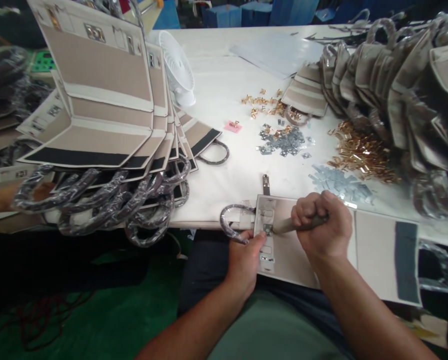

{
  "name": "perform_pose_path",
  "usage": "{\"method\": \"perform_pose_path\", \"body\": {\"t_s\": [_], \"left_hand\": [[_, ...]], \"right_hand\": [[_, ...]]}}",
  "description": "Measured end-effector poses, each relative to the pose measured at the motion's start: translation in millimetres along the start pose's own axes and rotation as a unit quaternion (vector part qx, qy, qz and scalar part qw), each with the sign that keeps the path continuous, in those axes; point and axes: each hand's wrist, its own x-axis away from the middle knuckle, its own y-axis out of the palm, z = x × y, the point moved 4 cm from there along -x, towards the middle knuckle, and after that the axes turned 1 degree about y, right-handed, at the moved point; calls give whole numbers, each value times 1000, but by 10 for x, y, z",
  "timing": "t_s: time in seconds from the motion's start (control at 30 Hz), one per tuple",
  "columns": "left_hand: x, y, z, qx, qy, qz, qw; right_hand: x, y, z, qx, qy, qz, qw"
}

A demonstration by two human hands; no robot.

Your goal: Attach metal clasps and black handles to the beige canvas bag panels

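A beige bag panel (295,250) lies flat at the table's front edge, with a plastic-wrapped handle (229,220) on its left side and another wrapped handle (439,267) at its right end. My left hand (244,260) grips the panel's left edge, thumb on top beside a small metal plate (268,229). Closed in a fist, my right hand (323,225) holds a grey-brown rod-shaped tool (286,226), whose blurred end is at the plate; its exact kind cannot be made out. A dark strap with a metal fitting (266,182) sticks out beyond the panel's far edge.
Stacked bag panels (107,120) with wrapped handles stand left; more bags (381,75) crowd the right. Piles of gold fittings (362,150), grey plates (284,140) and flat strips (340,182) lie beyond the panel. A white fan (177,65) stands behind. Another person's arm (2,200) reaches in at left.
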Motion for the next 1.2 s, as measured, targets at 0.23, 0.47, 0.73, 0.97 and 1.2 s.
{"method": "perform_pose_path", "body": {"t_s": [0.23, 0.47, 0.73, 0.97, 1.2], "left_hand": [[4, 9, 8, -22, -6, 4, 1000], [-8, -4, 43, -31, 38, -11, 999], [-27, -49, -15, -20, 59, -19, 998], [-20, -36, 34, -4, 72, -31, 997], [-31, -56, -43, -1, 4, -25, 1000]], "right_hand": [[106, 137, 36, 38, -42, -67, 996], [163, 513, 48, 319, -54, -250, 913], [108, 778, -2, 349, -16, -282, 893], [202, 838, 74, 390, -84, -379, 835], [164, 595, -144, 222, -79, -250, 939]]}}
